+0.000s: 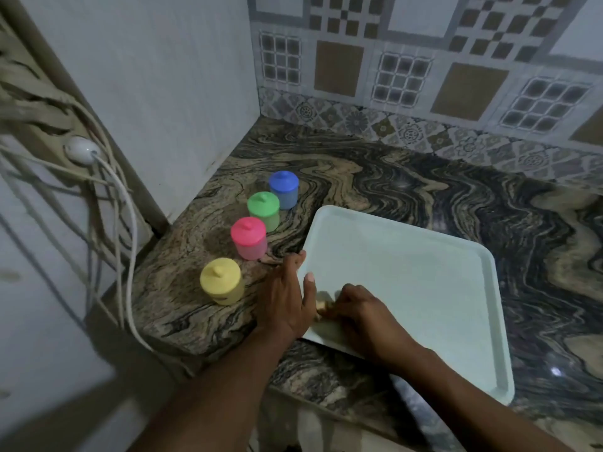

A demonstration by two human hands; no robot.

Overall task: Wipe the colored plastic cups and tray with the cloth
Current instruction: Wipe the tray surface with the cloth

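Cloth under right grip, on tray

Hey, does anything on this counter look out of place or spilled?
Nothing spilled or damaged. The four cups stand upright in a row; the tray lies askew to the wall, left hand on its edge, right hand on the cloth.

Two bare forearms reach forward from the lower edge of the view. The left hand lies flat, palm down, fingers straight and together, thumb spread to the right. Just beside it, the right hand sits knuckles up, its fingers curled around a small cloth.
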